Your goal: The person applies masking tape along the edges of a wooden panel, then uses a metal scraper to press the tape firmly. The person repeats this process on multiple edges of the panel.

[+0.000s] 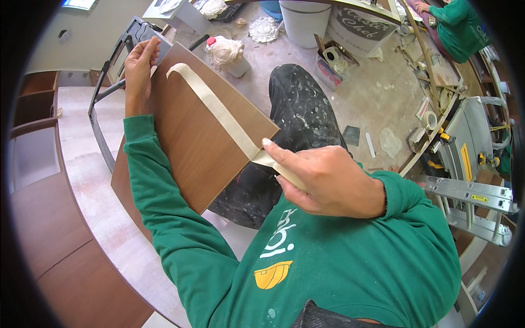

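Observation:
A brown wood-look panel (191, 147) lies tilted across my lap, and a strip of cream masking tape (217, 113) runs along it. The strip's far end curls near the top edge; its near end folds over the panel's right corner. My right hand (333, 177) grips the tape there, index finger pointing along the panel's edge and thumb below. At the panel's far left edge my left hand (140, 68) is raised, fingertips pinched together. Whether anything thin is between them is too small to tell.
Left of me stand a grey metal frame (98, 109) and a pale ledge (87, 158). Ahead are a white bucket (305, 24), a plaster-caked tub (236, 61) and a box of tape rolls (332, 63). An aluminium ladder (465, 191) lies right. A person in green (459, 27) works far right.

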Demonstrator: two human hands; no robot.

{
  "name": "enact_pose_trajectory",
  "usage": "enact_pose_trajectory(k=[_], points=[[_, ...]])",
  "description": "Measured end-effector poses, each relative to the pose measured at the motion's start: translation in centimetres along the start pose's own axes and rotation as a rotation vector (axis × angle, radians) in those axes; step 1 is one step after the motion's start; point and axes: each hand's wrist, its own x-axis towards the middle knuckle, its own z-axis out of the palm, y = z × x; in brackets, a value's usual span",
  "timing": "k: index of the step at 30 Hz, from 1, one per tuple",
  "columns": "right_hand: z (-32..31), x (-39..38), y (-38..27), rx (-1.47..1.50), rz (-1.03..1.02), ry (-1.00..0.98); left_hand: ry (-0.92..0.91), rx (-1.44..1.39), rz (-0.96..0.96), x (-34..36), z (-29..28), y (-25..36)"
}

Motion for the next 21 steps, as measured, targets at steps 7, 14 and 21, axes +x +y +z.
enact_pose_trajectory(k=[7,14,21], points=[[-0.6,-0.3,-0.3,0.022,0.011,0.049,-0.234,0.154,0.021,-3.7,0.2,4.3],[-1.0,-0.6,-0.2,0.026,0.007,0.083,-0.322,0.406,0.072,-8.2,-0.5,4.0],[-1.2,-1.0,-0.6,-0.007,-0.039,0.12,-0.142,0.283,0.162,-7.7,1.1,2.2]])
